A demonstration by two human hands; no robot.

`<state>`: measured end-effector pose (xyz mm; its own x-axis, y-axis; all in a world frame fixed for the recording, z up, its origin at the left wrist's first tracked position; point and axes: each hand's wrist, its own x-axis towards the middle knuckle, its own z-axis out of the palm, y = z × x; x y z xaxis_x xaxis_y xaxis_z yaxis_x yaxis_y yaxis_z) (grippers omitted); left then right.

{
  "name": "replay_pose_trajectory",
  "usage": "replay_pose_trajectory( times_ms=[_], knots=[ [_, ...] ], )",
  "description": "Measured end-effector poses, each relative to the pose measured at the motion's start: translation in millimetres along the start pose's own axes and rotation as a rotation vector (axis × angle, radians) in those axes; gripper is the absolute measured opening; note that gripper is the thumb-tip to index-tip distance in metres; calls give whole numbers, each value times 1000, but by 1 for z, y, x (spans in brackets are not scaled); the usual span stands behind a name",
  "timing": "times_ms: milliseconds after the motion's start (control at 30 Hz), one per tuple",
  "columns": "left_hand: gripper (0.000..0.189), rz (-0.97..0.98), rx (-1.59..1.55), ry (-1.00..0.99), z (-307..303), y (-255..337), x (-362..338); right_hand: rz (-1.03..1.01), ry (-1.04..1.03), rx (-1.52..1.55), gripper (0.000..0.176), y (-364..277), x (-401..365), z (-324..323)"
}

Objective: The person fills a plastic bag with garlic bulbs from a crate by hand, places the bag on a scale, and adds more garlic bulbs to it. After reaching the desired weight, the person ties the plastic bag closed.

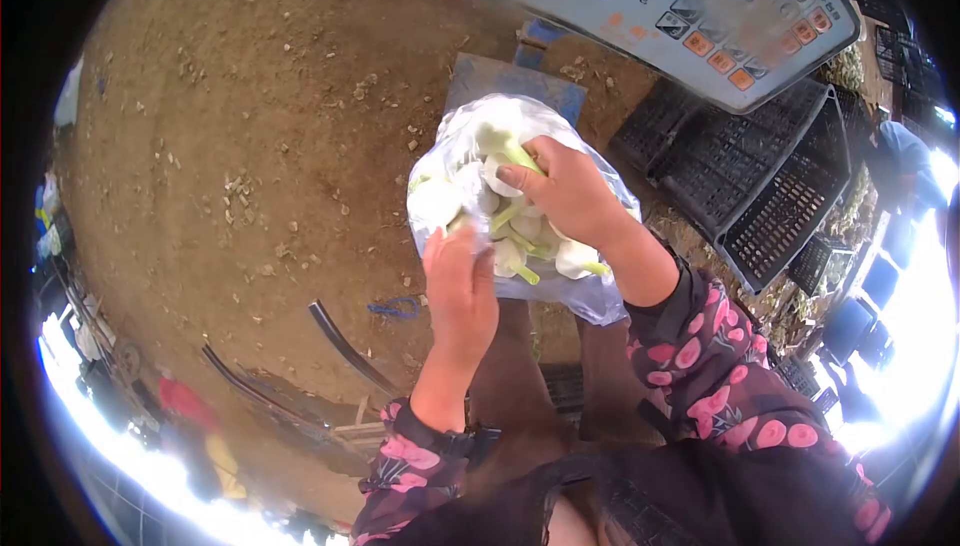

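A clear plastic bag (590, 296) full of white garlic bulbs (575, 258) with short green stems sits in front of me, its mouth spread wide. My right hand (572, 191) is closed over the upper part of the bag, pinching a garlic bulb (497, 136) by its green stem. At the bag's left side is my left hand (460, 281), its fingertips slightly blurred and pressed together at the stem of another garlic bulb (433, 203). Beyond the bag shows the worn blue platform (475, 76) of a scale.
The scale's display panel (660, 21) with number keys juts in at the top right. Black plastic crates (740, 176) stand to the right. Bits of garlic skin litter the dirt floor (230, 126). A blue cord (393, 307) and dark curved bars (345, 346) lie at the left.
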<state>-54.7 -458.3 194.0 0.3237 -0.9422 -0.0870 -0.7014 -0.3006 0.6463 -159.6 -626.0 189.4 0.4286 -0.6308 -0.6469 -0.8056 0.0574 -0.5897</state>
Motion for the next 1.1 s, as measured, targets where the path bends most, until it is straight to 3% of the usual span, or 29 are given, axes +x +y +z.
replay_pose_trajectory(
  times_ms=[33,100,167,233,267,367,433,500,600,633,700,867,1100],
  knots=[
    [25,-202,-386,18,-10,4,0,-11,-25,187,43,3,-1,0],
    [12,-610,-1156,63,-35,13,6,-35,-10,231,39,17,-16,-3],
    [12,-594,-1237,69,-51,9,10,-69,9,272,35,31,-34,-5],
    [15,-433,-1352,199,-57,0,10,-268,-52,212,33,44,-49,1],
    [17,-421,-1337,165,-60,0,8,-410,64,37,38,51,-51,12],
    [19,-418,-1294,75,-59,16,4,-368,42,-178,44,48,-52,35],
    [18,-436,-1301,56,-58,20,5,-382,40,-178,46,43,-56,39],
    [17,-443,-975,53,-57,18,3,-332,168,-144,44,33,-63,35],
    [20,-428,-807,7,-64,12,-7,-391,211,-10,37,34,-80,13],
    [20,-404,-809,10,-67,9,-13,-401,233,-12,37,38,-91,6],
    [24,-287,-518,111,-71,3,-18,-438,263,19,29,47,-107,-12],
    [26,-423,-644,317,-82,-2,-37,-269,326,103,17,46,-135,-42],
    [23,-466,-706,363,-84,-8,-44,-245,340,56,17,58,-137,-42]
  ],
)
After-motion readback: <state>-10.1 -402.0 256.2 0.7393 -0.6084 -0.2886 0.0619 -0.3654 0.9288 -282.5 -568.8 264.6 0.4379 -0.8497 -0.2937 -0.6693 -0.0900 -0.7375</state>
